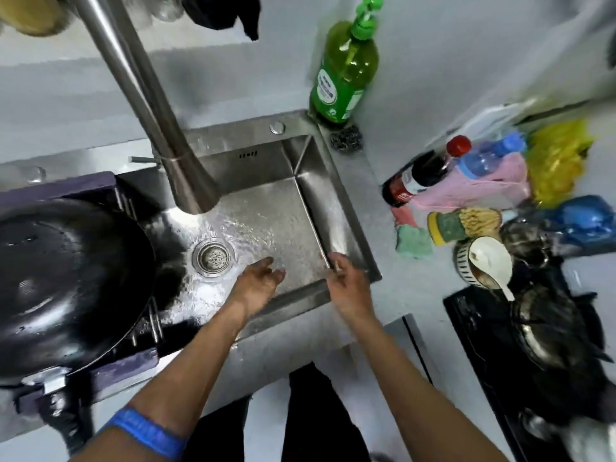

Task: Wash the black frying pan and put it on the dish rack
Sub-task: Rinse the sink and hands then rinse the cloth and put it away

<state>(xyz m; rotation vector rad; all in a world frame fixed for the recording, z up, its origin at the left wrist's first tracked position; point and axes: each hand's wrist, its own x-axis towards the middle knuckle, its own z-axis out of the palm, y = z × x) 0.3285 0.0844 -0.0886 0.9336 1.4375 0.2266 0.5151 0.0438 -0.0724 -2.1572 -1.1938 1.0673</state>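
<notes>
Black frying pan (66, 288) is sitting tilted on the dish rack (133, 361) at left, draining. I am holding my left hand (260, 278) and right hand (346, 281) over the sink (350, 208), fingers loosely apart, empty, so drips are falling into the basin.
</notes>
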